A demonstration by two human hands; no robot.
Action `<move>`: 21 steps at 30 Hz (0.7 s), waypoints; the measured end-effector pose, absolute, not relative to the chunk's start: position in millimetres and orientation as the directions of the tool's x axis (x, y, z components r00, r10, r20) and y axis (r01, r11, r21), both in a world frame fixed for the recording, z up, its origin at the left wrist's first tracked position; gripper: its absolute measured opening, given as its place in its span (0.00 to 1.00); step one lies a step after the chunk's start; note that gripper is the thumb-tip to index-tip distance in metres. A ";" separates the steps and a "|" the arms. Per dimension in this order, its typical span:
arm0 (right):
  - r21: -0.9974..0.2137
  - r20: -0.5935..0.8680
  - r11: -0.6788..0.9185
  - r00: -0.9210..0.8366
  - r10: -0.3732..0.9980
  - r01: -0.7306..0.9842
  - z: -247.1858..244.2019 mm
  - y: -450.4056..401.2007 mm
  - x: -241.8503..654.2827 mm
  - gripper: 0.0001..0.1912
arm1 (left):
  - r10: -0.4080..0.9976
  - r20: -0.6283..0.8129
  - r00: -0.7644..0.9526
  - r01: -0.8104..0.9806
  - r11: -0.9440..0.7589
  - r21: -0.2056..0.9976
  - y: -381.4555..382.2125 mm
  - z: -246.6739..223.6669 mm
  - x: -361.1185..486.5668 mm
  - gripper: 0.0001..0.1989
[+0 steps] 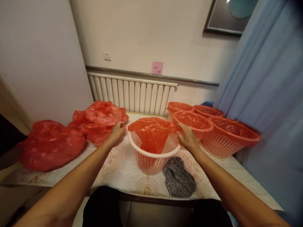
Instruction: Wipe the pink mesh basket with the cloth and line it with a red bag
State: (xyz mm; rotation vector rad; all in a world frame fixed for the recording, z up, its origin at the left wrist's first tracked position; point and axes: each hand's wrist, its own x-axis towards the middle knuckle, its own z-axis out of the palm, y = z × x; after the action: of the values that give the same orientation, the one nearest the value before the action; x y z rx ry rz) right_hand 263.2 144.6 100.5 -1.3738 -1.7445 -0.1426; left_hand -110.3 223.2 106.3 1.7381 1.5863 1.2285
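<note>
Red bag (152, 142): lower part veiled by basket (153, 155) lattice
Pink note (157, 67): writing too small
Framed picture (222, 22): top cut off

A pale basket (156, 155) with a white rim and perforated sides stands upright on the cloth-covered bench (126, 178), its mouth facing up. A thin, crinkled, translucent red bag (153, 137) spreads across the rim's far side, its middle hanging down inside, leaving the near rim bare.
</note>
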 end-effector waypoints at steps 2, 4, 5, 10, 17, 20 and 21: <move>-0.204 0.757 0.473 -0.169 0.632 0.857 102.1 133.1 248.7 0.26 | 0.895 0.436 -0.097 0.593 -0.300 0.748 213.1 110.8 -110.9 0.19; -0.119 0.769 0.491 -0.232 0.595 0.863 104.6 127.8 235.4 0.25 | 0.777 0.629 -0.022 0.693 -0.441 0.570 200.7 114.5 -107.9 0.17; -0.100 0.774 0.487 -0.240 0.586 0.867 106.2 127.3 229.7 0.23 | 0.706 0.706 0.056 0.732 -0.509 0.452 193.9 116.1 -104.9 0.15; -0.094 0.763 0.447 -0.224 0.607 0.890 113.1 130.4 212.7 0.06 | 0.510 0.741 0.436 0.762 -0.648 -0.002 164.7 129.1 -79.4 0.15; -0.058 0.734 0.457 -0.272 0.622 0.888 112.2 98.4 220.1 0.09 | 0.565 0.613 0.553 0.811 -0.533 -0.241 161.7 139.3 -53.1 0.09; -0.013 0.737 0.466 -0.306 0.602 0.885 110.8 82.8 227.4 0.09 | 0.559 0.622 0.548 0.792 -0.587 -0.170 157.8 132.7 -57.8 0.11; -0.004 0.738 0.469 -0.314 0.598 0.883 109.8 78.6 229.3 0.09 | 0.555 0.635 0.538 0.781 -0.611 -0.128 154.5 130.4 -61.1 0.11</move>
State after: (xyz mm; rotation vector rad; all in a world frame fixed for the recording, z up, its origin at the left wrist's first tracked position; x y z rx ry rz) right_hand 229.3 78.6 109.8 -1.2260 -2.0338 -0.5346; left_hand -61.1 154.5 130.4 3.0928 1.4195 1.0117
